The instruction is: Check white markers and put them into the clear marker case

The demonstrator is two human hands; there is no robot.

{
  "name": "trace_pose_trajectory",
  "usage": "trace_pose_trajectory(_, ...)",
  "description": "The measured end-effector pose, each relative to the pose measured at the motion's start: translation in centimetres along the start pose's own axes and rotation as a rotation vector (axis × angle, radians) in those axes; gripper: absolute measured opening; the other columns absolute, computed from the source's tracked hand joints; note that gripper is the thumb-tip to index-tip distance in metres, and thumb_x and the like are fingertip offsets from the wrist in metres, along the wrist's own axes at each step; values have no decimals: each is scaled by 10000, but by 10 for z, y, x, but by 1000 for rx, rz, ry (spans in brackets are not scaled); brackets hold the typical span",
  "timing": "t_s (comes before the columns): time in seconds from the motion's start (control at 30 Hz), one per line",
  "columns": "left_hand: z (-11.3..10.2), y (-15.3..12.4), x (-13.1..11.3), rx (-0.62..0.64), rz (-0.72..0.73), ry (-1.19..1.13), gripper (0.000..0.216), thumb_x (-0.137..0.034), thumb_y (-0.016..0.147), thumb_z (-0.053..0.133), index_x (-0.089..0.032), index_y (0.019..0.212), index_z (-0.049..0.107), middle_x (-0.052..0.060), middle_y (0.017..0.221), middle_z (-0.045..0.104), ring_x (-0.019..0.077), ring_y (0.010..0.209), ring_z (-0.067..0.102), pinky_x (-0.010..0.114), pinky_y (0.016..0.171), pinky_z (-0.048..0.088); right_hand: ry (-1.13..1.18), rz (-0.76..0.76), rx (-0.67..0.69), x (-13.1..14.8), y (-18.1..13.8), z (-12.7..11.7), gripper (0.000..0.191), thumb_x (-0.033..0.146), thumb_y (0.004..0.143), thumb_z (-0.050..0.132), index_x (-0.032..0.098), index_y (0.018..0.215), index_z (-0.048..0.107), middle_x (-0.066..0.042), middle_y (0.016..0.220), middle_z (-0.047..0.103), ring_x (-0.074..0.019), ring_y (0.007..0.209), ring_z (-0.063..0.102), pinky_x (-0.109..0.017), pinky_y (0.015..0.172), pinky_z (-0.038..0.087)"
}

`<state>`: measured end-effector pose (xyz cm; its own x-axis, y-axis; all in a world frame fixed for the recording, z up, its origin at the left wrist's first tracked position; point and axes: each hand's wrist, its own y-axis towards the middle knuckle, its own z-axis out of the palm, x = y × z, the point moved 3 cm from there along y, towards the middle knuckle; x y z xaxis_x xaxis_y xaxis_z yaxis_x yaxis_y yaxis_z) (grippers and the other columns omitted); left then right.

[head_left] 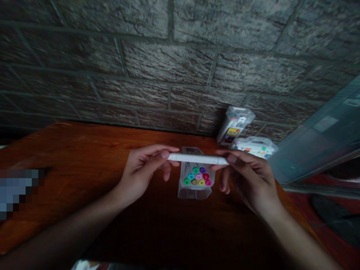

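A white marker pen [194,159] is stretched level between my two hands, above the table. My left hand [147,165] pinches its left end between thumb and fingers. At the other end, my right hand [247,170] has its thumb and fingers closed on the pen. Behind and below the pen lies a clear plastic marker case [194,193], its open end facing me. Several markers with coloured, numbered caps [199,176] show in it: green, purple, blue, pink, red, yellow and brown. The pen and my fingers cover part of the case.
The wooden table [84,157] meets a stone-block wall [168,63]. Against the wall stands a tall clear case [234,125] with a yellow label, beside another clear case [257,146] of markers. A glass panel [317,127] rises at the right. A pixelated patch covers something at far left.
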<state>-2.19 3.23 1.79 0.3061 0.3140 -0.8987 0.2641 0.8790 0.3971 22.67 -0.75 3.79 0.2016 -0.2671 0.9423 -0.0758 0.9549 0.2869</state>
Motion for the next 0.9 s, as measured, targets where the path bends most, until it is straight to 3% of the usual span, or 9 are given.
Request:
trace_pose_trajectory(0.27, 3, 0, -6, -36, 38, 246, 181, -248, 882, 848, -190, 1053, 835, 29, 722, 791, 107, 472, 649, 191, 439, 479, -122, -47, -33, -1, -1, 1, 198, 314, 890, 871, 225, 1065, 848, -35, 679, 803, -127, 399, 650, -214, 371, 535)
trace_pose_trajectory(0.47, 7, 0, -10, -33, 44, 303, 164, -181, 824, 868, -178, 981, 821, -9, 670, 752, 84, 449, 633, 154, 414, 458, -206, -107, -68, -4, -1, 0, 173, 233, 818, 926, 221, 969, 841, 20, 558, 725, -93, 377, 623, -149, 375, 513)
trace_pose_trajectory(0.73, 2, -1, -1, 9, 14, 114, 149, -238, 958, 775, -216, 1088, 842, 39, 824, 818, 86, 520, 664, 188, 517, 519, -91, -63, -35, -1, 1, 0, 105, 312, 919, 846, 246, 1000, 858, -25, 740, 822, -95, 421, 662, -172, 403, 543)
trace_pose_trajectory(0.9, 0, -1, 2, 12, 4, -5, 189, -258, 998, 734, -224, 1146, 846, 64, 876, 824, 88, 545, 666, 201, 544, 542, -38, -24, -15, -2, 1, -1, 159, 350, 990, 767, 250, 1070, 862, -47, 823, 844, -97, 441, 670, -179, 409, 532)
